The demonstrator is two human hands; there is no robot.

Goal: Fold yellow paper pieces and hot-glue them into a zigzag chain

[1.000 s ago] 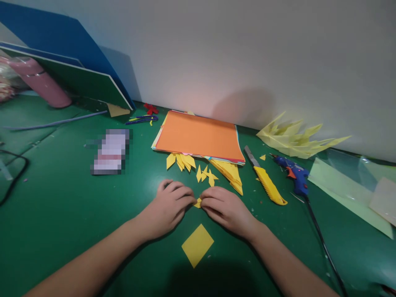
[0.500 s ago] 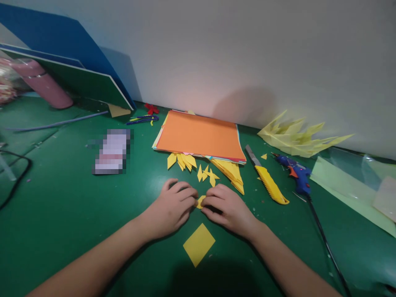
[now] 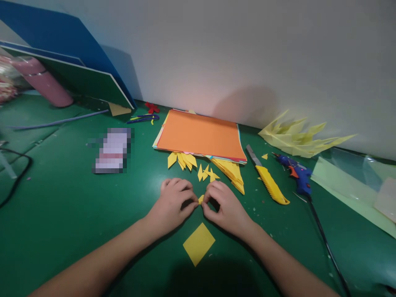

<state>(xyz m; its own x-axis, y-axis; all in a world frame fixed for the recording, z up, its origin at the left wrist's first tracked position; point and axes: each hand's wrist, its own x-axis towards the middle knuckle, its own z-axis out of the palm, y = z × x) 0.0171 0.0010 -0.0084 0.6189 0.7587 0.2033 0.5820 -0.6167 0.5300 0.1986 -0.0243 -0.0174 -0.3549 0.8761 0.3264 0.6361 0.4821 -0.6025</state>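
Between my two hands is a small folded piece of yellow paper (image 3: 201, 199), mostly hidden by the fingertips. My left hand (image 3: 177, 203) pinches its left side, and my right hand (image 3: 223, 206) pinches its right side. Nearer to me lies a flat yellow paper square (image 3: 199, 244) with a corner pointing towards me. Just beyond the hands are a few small folded yellow pieces (image 3: 205, 172), a fan of pointed yellow pieces (image 3: 183, 160) and a stack of yellow folded triangles (image 3: 230, 173).
A stack of coloured paper with an orange sheet (image 3: 201, 134) on top lies at the back. On the right are a yellow utility knife (image 3: 272, 185) with its blade out, a blue glue gun (image 3: 297, 175) and a spiky pale yellow paper piece (image 3: 301, 138). A pink bottle (image 3: 46, 84) leans at left.
The fingers have closed more tightly on the small yellow paper, and less of it shows now. Thumbs and index fingers form rounder pinches. The yellow square has stayed in place.
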